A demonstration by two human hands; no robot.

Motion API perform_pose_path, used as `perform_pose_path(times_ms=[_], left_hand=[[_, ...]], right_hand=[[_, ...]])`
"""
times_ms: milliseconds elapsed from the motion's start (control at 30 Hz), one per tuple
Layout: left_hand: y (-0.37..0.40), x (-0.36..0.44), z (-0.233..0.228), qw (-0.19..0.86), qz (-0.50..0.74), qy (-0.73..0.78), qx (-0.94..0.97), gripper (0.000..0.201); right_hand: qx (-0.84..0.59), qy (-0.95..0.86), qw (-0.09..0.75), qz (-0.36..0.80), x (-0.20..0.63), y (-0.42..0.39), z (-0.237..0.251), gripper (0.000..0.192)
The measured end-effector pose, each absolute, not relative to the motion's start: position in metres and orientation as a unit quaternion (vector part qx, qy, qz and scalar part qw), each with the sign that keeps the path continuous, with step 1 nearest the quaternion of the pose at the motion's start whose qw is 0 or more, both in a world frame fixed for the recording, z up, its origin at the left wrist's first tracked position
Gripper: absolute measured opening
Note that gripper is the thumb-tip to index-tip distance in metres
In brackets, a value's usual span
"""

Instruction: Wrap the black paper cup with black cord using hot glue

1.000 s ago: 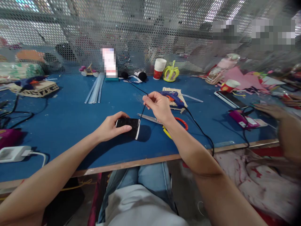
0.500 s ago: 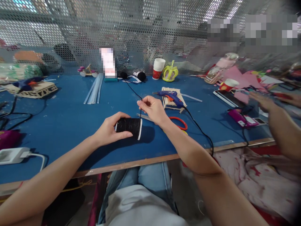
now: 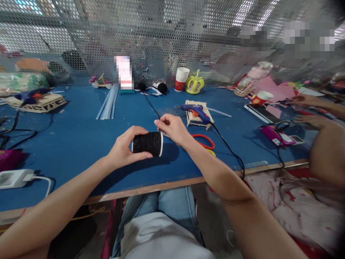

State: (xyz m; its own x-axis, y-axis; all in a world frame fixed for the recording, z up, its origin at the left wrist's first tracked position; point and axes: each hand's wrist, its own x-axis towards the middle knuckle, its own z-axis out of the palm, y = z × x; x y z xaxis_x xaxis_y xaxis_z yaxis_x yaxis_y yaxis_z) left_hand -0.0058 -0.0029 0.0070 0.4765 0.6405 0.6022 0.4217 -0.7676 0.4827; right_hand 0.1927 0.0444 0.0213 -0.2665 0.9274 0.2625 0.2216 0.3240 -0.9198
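The blades of the scissors (image 3: 203, 135) are mostly hidden behind the right hand (image 3: 172, 127), and their yellow handle is partly covered by the right forearm; only the red loop is plainly seen. The upright screen (image 3: 124, 72) at the back is masked by coarse blocks, so its content cannot be read. At the right, a co-worker's hand (image 3: 311, 120) is blurred, and what it touches cannot be made out. The left end of the black spool (image 3: 147, 144) is partly covered by the left hand (image 3: 126, 145), by which it is gripped sideways over the blue table (image 3: 75, 140), the thumb laid along the near side and the fingers curved over the far side. The black cord (image 3: 152, 107) is pinched between the right thumb and forefinger, just above the spool's white right rim; the remaining right fingers are curled and partly out of sight. Both forearms are slanted inward from the lower corners. Beyond the right hand, a blue glue gun (image 3: 198, 110) is rested on a small stick frame (image 3: 192, 119).
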Motion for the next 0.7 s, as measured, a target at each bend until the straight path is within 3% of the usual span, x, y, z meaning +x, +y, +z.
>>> perform_pose_path(times_ms=[700], left_hand=[[-0.0026,-0.0054,0.0056,0.071,0.425,0.281,0.858,0.058]], right_hand=[[-0.419,-0.701,0.407,0.41,0.1925,0.0439,0.0212,0.039]])
